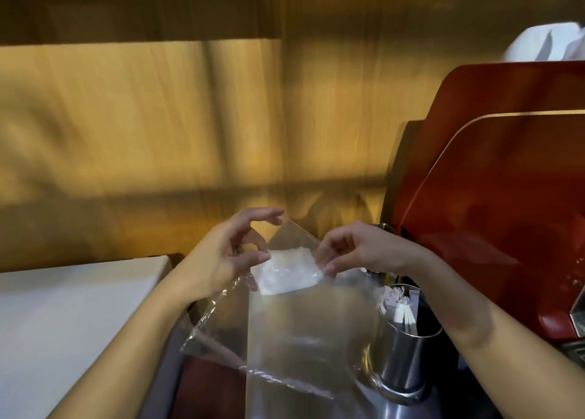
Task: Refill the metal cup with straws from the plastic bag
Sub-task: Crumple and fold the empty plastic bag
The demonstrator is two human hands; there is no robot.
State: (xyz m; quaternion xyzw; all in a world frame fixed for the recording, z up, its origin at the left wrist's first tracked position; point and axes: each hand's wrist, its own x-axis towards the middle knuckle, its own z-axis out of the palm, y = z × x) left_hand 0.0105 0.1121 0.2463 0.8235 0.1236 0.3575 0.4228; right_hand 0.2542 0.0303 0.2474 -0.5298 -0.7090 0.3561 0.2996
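Your left hand (pixel 228 254) pinches the upper left edge of the clear plastic bag (pixel 285 323) between thumb and fingers, with the index finger raised above it. Your right hand (pixel 357 247) grips the bag's upper right edge, fingertips curled down onto the plastic. Between your two hands the bag is held up in front of you, and a folded white piece (pixel 286 271) shows inside or behind its top part; you cannot tell which from this blurred view. The rest of the bag hangs down loose and looks see-through, with crinkled edges at the lower left.

Just under your right wrist stands the metal cup (pixel 405 352), upright, partly behind the bag's right side. White paper-wrapped straws (pixel 399 304) stick up inside it.

To your right sits a large red machine (pixel 493 197), close behind the cup. To your left lies a white counter (pixel 69 323). A wooden wall (pixel 158 118) fills the background.
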